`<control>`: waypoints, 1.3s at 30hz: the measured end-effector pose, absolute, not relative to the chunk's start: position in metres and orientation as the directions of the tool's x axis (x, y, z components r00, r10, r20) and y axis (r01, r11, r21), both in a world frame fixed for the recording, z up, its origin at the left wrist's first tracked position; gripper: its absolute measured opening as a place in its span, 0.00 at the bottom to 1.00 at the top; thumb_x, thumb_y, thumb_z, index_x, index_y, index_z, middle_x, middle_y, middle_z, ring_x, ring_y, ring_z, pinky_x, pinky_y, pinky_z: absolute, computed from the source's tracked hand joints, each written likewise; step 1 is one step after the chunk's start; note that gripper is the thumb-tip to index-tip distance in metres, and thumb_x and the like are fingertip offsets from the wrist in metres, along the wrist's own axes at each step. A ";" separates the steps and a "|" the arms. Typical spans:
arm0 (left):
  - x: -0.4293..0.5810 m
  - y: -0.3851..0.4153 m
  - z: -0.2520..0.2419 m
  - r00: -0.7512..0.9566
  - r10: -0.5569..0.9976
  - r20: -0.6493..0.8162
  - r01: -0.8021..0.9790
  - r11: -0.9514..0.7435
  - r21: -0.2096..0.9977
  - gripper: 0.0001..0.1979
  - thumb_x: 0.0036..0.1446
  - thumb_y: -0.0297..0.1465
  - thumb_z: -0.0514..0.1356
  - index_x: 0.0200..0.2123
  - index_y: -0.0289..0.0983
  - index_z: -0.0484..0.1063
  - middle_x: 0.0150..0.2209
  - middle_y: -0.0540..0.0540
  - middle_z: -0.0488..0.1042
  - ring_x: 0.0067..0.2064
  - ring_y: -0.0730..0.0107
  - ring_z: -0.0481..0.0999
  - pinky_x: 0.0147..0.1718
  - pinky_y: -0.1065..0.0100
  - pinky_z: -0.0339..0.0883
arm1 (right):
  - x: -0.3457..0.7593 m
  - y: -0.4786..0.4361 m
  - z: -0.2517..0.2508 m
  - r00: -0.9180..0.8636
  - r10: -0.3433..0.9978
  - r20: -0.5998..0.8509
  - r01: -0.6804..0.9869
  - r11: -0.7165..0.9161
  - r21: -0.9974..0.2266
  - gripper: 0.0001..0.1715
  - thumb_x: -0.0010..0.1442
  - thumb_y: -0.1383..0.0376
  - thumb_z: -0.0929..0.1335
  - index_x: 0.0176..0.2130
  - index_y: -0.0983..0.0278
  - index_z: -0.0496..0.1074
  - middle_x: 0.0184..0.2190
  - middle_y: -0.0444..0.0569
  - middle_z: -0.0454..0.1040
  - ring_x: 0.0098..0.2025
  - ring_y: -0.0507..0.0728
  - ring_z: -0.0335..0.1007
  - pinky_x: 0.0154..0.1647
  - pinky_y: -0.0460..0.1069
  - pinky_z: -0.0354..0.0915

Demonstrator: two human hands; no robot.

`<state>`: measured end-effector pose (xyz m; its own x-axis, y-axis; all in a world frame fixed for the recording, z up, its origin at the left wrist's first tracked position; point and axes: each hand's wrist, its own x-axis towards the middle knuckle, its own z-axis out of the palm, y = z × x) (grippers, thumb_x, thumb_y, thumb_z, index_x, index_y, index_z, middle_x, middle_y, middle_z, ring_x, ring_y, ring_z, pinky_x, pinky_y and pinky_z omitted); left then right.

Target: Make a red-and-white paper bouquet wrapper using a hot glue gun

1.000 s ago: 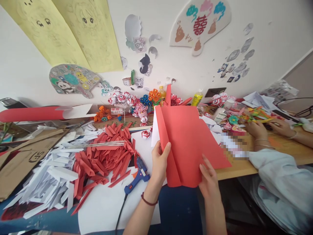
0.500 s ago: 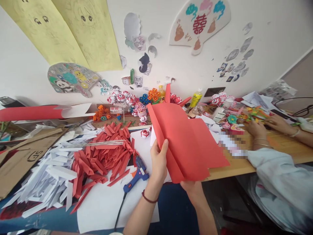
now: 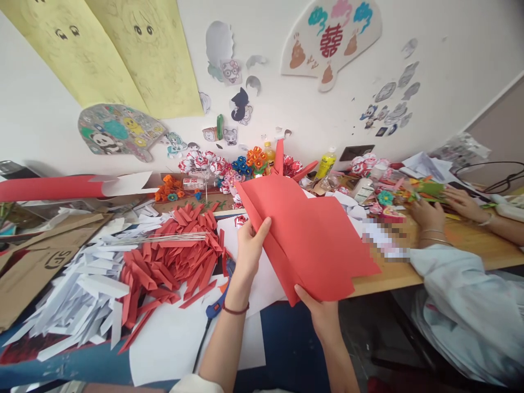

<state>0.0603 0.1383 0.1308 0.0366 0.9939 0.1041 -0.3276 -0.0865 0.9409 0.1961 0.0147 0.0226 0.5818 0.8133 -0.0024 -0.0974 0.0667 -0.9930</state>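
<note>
Red paper sheets [image 3: 311, 234], with a long flap folded along the left side, are held up over the table's front edge. My left hand [image 3: 250, 245] grips the left edge, thumb on top and fingers behind. At the lower edge my right hand [image 3: 317, 308] pinches the paper, its thumb on the near face and the other fingers hidden underneath. Left of my hands lies a heap of folded red paper strips [image 3: 176, 256], beside a heap of white paper strips [image 3: 77, 295]. A blue glue gun [image 3: 215, 307] rests on white paper, partly hidden by my left forearm.
Thin wires [image 3: 167, 238] lie across the strips. Flattened cardboard [image 3: 36, 273] is at the far left. Paper flowers [image 3: 204, 162] and a yellow bottle [image 3: 326, 162] stand along the wall. At right, another person's hands [image 3: 429, 218] handle green and orange pieces on the wooden table.
My left hand has shifted left and slightly up along the paper. My right thumb now lies over the lower edge. The sheets have moved a little left, and my forearm covers more of the glue gun.
</note>
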 end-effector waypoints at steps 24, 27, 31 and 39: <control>0.091 0.103 0.057 0.075 0.997 0.022 0.311 -0.045 0.949 0.22 0.60 0.36 0.61 0.55 0.34 0.68 0.38 0.39 0.80 0.39 0.52 0.79 0.40 0.58 0.68 | 0.236 0.012 -0.004 0.724 0.685 -0.078 0.073 -0.189 -0.979 0.29 0.51 0.42 0.75 0.19 0.63 0.73 0.14 0.49 0.72 0.16 0.57 0.66 0.24 0.52 0.65; 0.096 0.101 0.045 0.031 0.999 0.016 0.368 -0.026 0.930 0.32 0.59 0.35 0.62 0.65 0.34 0.59 0.34 0.41 0.79 0.37 0.51 0.80 0.39 0.60 0.67 | 0.238 0.008 -0.008 0.721 0.653 0.233 0.482 -0.230 -0.846 0.31 0.60 0.42 0.69 0.19 0.61 0.75 0.15 0.51 0.73 0.19 0.58 0.68 0.30 0.54 0.66; 0.098 0.097 0.039 0.075 0.997 0.005 0.572 -0.047 0.819 0.37 0.65 0.38 0.57 0.70 0.30 0.49 0.33 0.38 0.80 0.36 0.48 0.81 0.37 0.60 0.67 | 0.229 0.008 -0.012 0.567 0.592 0.573 0.752 -0.088 -0.653 0.19 0.67 0.54 0.67 0.39 0.64 0.82 0.30 0.54 0.81 0.28 0.58 0.73 0.35 0.52 0.69; 0.099 0.090 0.046 0.115 0.991 0.068 0.785 -0.133 0.605 0.33 0.72 0.39 0.47 0.73 0.30 0.40 0.50 0.29 0.78 0.43 0.47 0.83 0.38 0.59 0.71 | 0.222 0.010 -0.018 0.391 0.571 0.722 0.863 0.046 -0.504 0.17 0.67 0.68 0.68 0.55 0.66 0.76 0.42 0.55 0.78 0.42 0.58 0.77 0.46 0.50 0.72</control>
